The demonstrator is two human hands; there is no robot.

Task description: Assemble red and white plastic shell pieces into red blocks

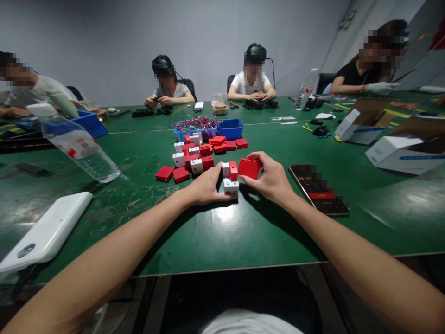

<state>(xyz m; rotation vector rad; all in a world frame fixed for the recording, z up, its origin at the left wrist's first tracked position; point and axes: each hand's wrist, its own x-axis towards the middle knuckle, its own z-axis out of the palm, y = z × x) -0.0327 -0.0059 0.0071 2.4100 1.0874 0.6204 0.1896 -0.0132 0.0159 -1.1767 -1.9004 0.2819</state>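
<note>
My left hand (207,189) grips a small stack of white and red plastic boxes (231,185) on the green table, thumb along the near side and fingers behind it. The stack's near face is white below, with white and red side by side above. Just right of it, my right hand (270,178) pinches a flat red box (249,169) between thumb and fingers, tilted and slightly off the stack. Beyond my left hand lies a pile of similar red and white boxes (196,166), several of them with small dark holes.
Behind the pile stand blue bins (232,129), one heaped with coloured wires (198,123). A phone (318,190) lies at right, beside white cartons (405,150). At left are a tilted-looking water bottle (81,148) and a white power bank (52,227). Several people work across the table.
</note>
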